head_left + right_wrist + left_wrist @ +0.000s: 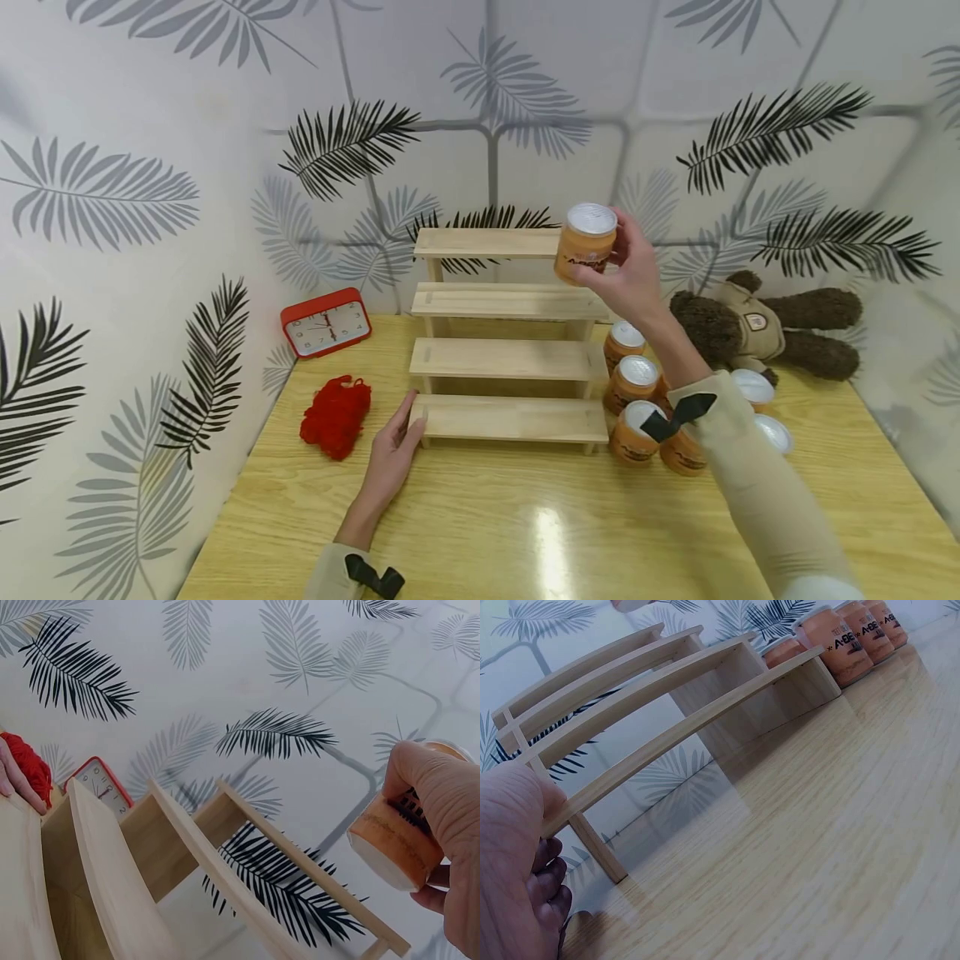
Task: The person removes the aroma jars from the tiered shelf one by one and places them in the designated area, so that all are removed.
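Observation:
My right hand grips an orange can with a silver lid and dark lettering, thumb on the near side and fingers round the far side. It is held upright, overlapping the right end of the top step of a pale wooden tiered shelf in the head view. In the right wrist view, the can's pale base shows clear of the shelf boards. My left hand holds the left end of the lowest step. From the left wrist, the thumb lies against the board with the fingers curled below.
Several similar cans stand against the shelf's right side, some partly behind my right sleeve. A brown teddy bear lies at the back right. Left of the shelf are a red clock and a bundle of red yarn, all on the wooden table.

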The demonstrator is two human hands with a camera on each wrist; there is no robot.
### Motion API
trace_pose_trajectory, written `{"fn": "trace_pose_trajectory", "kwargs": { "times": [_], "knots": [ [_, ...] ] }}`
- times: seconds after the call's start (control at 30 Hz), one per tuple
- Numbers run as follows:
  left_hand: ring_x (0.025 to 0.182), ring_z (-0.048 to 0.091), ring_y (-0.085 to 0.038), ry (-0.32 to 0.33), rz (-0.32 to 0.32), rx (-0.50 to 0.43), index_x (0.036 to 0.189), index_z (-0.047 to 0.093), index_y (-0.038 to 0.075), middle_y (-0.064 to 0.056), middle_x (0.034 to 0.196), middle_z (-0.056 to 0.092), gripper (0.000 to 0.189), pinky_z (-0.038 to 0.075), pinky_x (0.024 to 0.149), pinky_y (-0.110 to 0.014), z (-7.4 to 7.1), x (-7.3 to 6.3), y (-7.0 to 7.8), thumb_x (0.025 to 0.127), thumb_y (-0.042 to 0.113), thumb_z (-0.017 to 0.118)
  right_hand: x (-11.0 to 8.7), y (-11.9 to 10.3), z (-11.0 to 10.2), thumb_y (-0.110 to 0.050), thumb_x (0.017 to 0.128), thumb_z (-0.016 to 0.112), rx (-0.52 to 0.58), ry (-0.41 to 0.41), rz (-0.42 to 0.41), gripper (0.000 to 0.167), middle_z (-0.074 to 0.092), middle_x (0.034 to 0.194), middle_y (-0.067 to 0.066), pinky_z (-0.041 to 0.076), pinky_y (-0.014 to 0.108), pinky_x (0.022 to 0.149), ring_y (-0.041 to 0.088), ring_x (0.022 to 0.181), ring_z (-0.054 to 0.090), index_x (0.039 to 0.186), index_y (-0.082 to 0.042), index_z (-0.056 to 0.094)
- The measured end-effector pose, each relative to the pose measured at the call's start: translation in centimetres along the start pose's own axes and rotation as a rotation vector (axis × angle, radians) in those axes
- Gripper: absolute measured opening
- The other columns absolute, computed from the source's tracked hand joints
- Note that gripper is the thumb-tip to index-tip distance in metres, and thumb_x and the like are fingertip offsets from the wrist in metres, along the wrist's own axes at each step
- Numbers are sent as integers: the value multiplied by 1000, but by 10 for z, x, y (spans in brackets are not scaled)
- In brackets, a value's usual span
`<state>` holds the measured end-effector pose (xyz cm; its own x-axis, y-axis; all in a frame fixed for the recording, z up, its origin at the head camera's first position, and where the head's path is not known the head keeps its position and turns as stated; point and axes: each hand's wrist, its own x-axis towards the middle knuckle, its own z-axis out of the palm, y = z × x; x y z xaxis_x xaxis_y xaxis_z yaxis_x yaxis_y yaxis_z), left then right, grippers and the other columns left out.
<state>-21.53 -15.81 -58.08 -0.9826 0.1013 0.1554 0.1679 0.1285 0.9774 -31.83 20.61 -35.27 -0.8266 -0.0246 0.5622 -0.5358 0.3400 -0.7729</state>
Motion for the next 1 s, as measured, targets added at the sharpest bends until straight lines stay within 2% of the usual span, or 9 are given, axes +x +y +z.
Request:
{"fn": "trace_pose_trajectory", "kwargs": {
  "times": [0.13,0.3,0.4,0.5,0.57,0.7,1.0],
  "knots": [
    [153,33,-23,-3,-2,-9,164,32,7,-11,169,31,62,36,107,-8,0,0,-1,110,25,57,-12,2,-18,1,82,81,-8,9,13,79,61,129,11,49,20,88,10,106,59,153,-4,46],
    [153,33,-23,1,-6,-8,164,33,8,-9,169,32,62,37,107,-8,1,0,-1,110,26,57,-29,4,-41,7,80,80,-16,34,-13,78,62,126,2,50,17,86,8,105,61,151,-3,48],
    [153,33,-24,9,-7,-1,164,34,8,-9,169,32,61,37,106,-7,0,0,0,110,26,57,-42,5,-55,9,79,81,-35,46,-26,78,62,124,-4,50,16,85,8,105,62,150,-4,50],
    [153,33,-25,13,-7,-2,164,34,9,-9,169,32,61,37,105,-7,0,-1,1,110,26,57,-55,5,-70,8,80,81,-73,55,-2,80,60,125,-9,49,15,87,6,107,62,152,-9,49],
    [153,33,-24,13,-14,0,164,34,9,-8,169,32,61,36,106,-7,0,-1,1,110,27,57,-64,6,-79,9,81,81,-93,57,13,83,59,127,-11,48,14,91,5,111,61,154,-9,47],
    [153,33,-22,5,-16,-7,164,33,7,-9,169,32,62,36,107,-7,0,0,1,110,25,57,-82,9,-97,12,79,80,-125,82,24,85,58,127,-12,47,12,91,3,110,61,154,-7,46],
    [152,34,-24,-2,-5,-16,164,31,6,-10,169,32,62,37,107,-8,1,0,0,110,23,57,-123,21,-133,19,77,78,-178,177,73,85,60,124,-13,49,9,84,2,104,62,152,-6,49]
  ]
}}
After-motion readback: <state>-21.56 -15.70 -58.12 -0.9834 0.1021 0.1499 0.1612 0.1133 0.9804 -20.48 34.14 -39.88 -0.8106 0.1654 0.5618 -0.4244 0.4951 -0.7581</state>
